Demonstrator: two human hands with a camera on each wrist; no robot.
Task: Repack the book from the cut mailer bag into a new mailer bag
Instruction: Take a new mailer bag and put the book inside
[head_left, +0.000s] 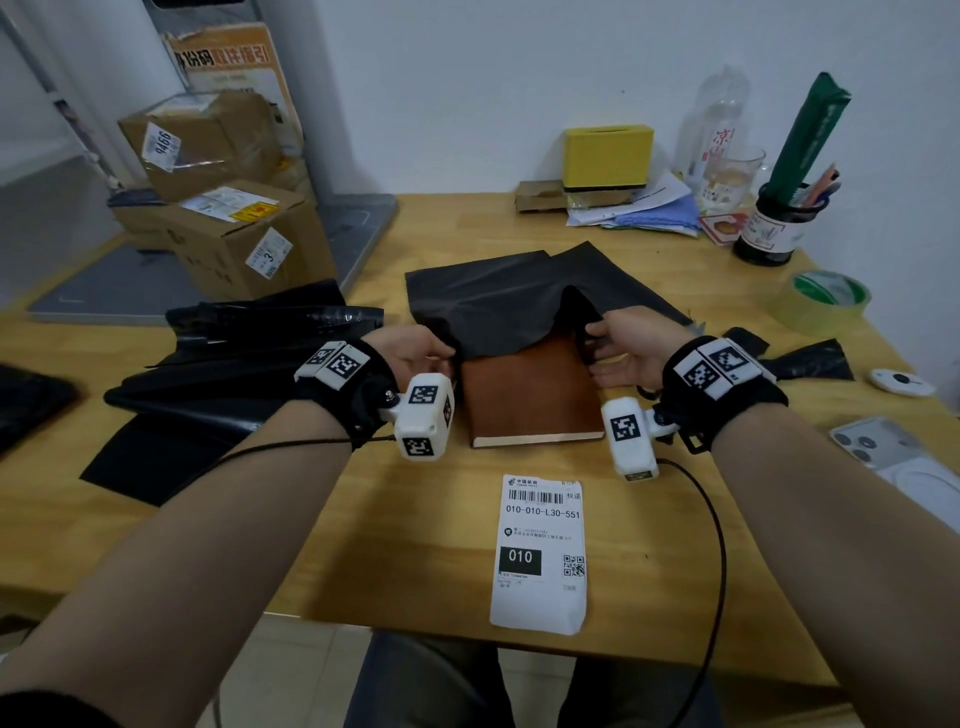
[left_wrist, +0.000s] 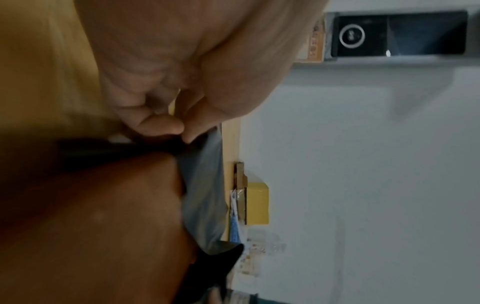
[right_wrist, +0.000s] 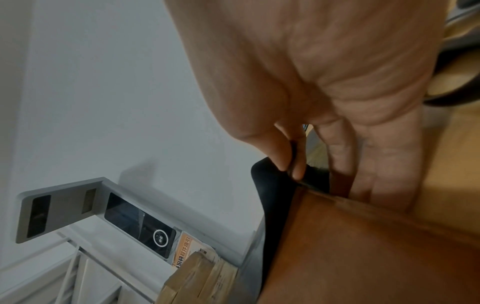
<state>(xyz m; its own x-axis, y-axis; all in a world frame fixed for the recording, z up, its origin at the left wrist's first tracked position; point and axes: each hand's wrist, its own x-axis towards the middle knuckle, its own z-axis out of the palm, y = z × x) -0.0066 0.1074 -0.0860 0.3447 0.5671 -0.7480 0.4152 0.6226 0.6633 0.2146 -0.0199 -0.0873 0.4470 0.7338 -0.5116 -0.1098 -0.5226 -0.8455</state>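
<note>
A: Head view: wooden counter (head_left: 395, 519) against a pale wall. At frame centre the brown book (head_left: 530, 395) lies half inside a black mailer bag (head_left: 498, 301). Left hand (head_left: 415, 353) and right hand (head_left: 618, 343) each pinch a side of the bag mouth, probably to spread it over the book. A shipping label (head_left: 540, 551) lies lower centre.

B: Left wrist view: thumb and finger nip the bag edge (left_wrist: 197, 139), which the head view hides.

A: Right wrist view: the fingertips (right_wrist: 291, 162) likewise pinch black film above the book cover (right_wrist: 363, 246).
</note>
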